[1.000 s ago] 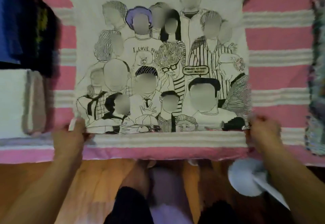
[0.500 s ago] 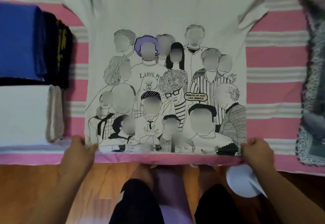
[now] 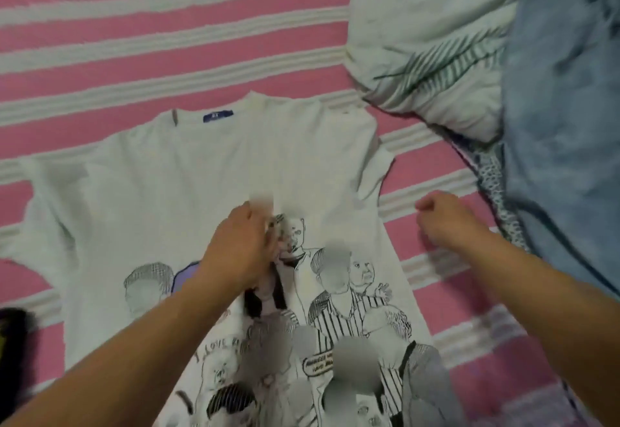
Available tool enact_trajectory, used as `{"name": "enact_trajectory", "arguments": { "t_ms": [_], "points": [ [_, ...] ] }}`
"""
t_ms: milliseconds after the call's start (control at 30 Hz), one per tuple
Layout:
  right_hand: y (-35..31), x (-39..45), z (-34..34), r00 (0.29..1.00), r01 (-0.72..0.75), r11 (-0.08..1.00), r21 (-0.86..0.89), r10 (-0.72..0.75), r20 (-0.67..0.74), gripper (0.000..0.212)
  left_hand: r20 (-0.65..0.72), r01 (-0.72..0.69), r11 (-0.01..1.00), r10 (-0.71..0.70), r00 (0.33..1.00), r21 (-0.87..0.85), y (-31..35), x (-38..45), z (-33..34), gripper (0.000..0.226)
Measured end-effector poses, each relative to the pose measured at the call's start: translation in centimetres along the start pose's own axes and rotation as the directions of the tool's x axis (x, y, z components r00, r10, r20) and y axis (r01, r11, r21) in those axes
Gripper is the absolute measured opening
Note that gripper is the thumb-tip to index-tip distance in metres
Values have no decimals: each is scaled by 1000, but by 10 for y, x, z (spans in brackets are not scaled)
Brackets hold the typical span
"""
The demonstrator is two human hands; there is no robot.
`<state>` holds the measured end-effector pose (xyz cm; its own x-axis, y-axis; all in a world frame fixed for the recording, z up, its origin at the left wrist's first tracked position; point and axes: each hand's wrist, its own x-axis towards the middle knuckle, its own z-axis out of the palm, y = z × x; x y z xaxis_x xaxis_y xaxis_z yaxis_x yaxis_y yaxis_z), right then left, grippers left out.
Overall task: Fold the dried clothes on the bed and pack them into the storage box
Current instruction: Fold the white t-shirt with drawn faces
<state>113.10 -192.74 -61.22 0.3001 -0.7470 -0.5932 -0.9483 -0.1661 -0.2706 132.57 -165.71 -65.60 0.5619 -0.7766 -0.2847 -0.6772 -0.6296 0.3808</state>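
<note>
A white T-shirt (image 3: 167,191) with a black line drawing of many people lies flat, print up, on the pink and white striped bedspread (image 3: 134,40). Its collar with a blue label points away from me. My left hand (image 3: 238,248) rests on the middle of the shirt at the top of the print; its fingers are blurred and look flat on the cloth. Just past the shirt's right edge, my right hand (image 3: 446,222) hovers over the bedspread with its fingers curled, holding nothing. No storage box is in view.
A crumpled white cloth with a green leaf print (image 3: 419,40) lies at the back right. Beside it, a light blue denim garment (image 3: 563,124) covers a dark patterned cloth (image 3: 493,171). A black folded item (image 3: 10,342) shows at the left edge.
Both hands have let go of the shirt's bottom hem. The view has moved up the bed; my left hand now lies on the shirt's middle and my right hand is off to its right.
</note>
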Motion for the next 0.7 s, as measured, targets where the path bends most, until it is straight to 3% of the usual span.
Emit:
{"name": "enact_trajectory", "arguments": {
  "t_ms": [67,167,300,400,533,600,700],
  "points": [
    [-35,42,4,989,105,995,5,-103,-106,30,-84,-87,985,100,991,151,-1,67,4,65],
    [-76,100,21,958,170,985,-25,-171,-228,39,-161,-96,967,136,978,235,-5,152,11,70],
    [-83,123,43,973,79,996,29,-70,-220,32,-189,-33,982,68,980,185,-10,196,33,67],
    [-26,100,31,927,-59,993,107,94,-362,28,-165,-37,981,69,984,189,-9,197,40,66],
    [29,72,18,928,-294,951,90,307,-210,23,-126,-7,972,38,991,234,-12,200,39,65],
    [23,73,14,921,-268,949,163,302,-245,28,-119,-5,968,36,992,251,-12,202,39,65],
    [0,87,6,921,-177,949,262,254,-294,58,-127,-3,965,37,991,261,-12,204,40,66]
  ]
}}
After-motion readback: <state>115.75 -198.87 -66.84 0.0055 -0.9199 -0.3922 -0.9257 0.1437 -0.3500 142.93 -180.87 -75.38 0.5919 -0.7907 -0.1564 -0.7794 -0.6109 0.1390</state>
